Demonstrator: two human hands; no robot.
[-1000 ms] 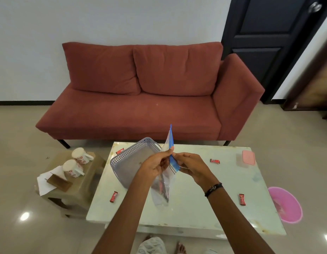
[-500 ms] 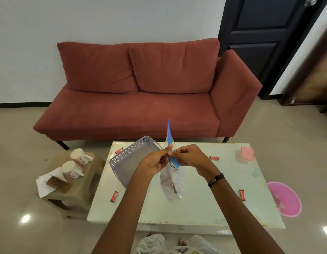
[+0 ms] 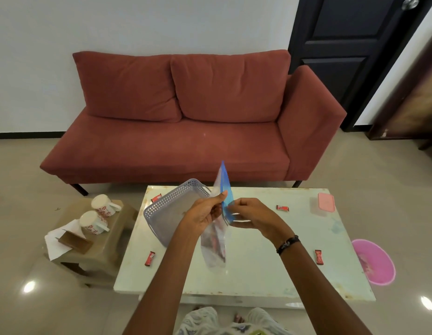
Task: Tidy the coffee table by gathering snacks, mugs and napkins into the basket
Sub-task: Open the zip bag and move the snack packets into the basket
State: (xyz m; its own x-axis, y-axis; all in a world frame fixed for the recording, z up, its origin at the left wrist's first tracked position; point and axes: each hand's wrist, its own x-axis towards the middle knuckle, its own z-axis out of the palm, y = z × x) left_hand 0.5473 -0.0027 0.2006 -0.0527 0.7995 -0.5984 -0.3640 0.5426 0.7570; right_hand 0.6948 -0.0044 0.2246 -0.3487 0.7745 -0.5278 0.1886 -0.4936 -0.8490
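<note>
Left hand [image 3: 205,215] and right hand [image 3: 250,213] both pinch the zip bag's [image 3: 216,240] blue top, raised above the coffee table [image 3: 258,269].

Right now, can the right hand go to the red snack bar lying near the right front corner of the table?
Probably not yet: the right hand pinches the clear zip bag together with the left hand. The path to the snack bar looks free, so it could reach after releasing the bag.

Above pale coffee table [image 3: 258,274], left hand [image 3: 202,217] and right hand [image 3: 252,215] pinching clear blue-topped zip bag [image 3: 216,247], grey basket [image 3: 172,210] just behind, red snack bars [image 3: 149,258] scattered around.
</note>
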